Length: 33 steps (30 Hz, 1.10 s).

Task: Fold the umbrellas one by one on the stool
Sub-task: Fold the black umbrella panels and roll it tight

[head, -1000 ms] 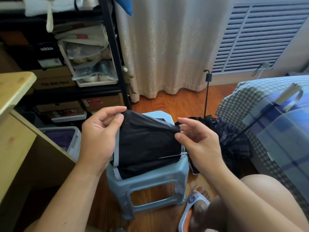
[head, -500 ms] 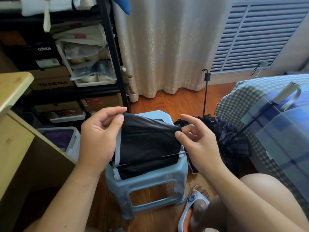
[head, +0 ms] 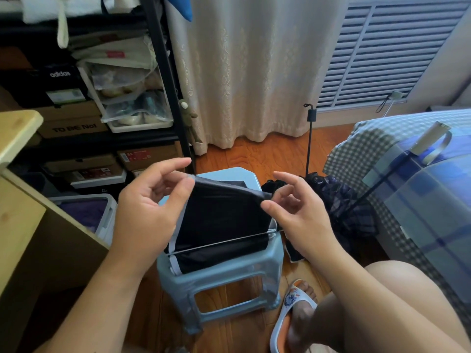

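Over the top of the light blue stool [head: 224, 270] I see the black umbrella [head: 224, 220] lying flat, and both hands are at its upper fold. My left hand [head: 150, 210] pinches the canopy cloth at the left end, thumb against forefinger, with the pale hem band hanging just below it. My right hand [head: 295, 212] pinches the same fold at the right end with thumb and fingertip, while its other fingers are spread loosely. So the umbrella lies between the two hands, and its long axis runs from the left edge of the stool to the right edge, almost parallel to the front edge. A thin metal rib [head: 221, 244] crosses the cloth along this same line, a little higher at the right. I cannot tell which end is the handle, because the cloth hides it. Both hands are equally near, so I judge that the next fold goes along this axis, toward the front edge.
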Each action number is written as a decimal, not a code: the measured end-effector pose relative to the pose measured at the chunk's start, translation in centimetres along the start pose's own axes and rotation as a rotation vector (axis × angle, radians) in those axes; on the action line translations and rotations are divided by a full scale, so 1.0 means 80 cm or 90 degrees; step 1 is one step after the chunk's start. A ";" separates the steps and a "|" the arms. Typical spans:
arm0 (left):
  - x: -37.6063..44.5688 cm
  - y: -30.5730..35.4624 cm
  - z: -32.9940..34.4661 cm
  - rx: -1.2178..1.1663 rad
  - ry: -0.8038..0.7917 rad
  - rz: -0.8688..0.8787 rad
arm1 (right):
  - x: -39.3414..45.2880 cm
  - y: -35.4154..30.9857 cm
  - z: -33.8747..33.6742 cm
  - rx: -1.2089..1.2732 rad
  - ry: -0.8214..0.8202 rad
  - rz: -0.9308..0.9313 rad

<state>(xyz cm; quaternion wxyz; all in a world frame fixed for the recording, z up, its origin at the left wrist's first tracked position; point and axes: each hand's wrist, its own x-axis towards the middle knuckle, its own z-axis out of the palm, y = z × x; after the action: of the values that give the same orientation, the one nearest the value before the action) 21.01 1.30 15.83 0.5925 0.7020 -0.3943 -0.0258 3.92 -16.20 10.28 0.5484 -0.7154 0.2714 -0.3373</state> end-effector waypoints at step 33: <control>-0.001 -0.001 -0.010 0.004 -0.159 -0.009 | 0.008 0.006 -0.023 -0.016 -0.084 -0.048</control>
<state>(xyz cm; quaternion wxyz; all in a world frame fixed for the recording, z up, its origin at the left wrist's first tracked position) 21.40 1.97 15.96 0.5363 0.6980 -0.4601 -0.1157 2.91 -17.93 10.24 0.5428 -0.7529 0.2114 -0.3063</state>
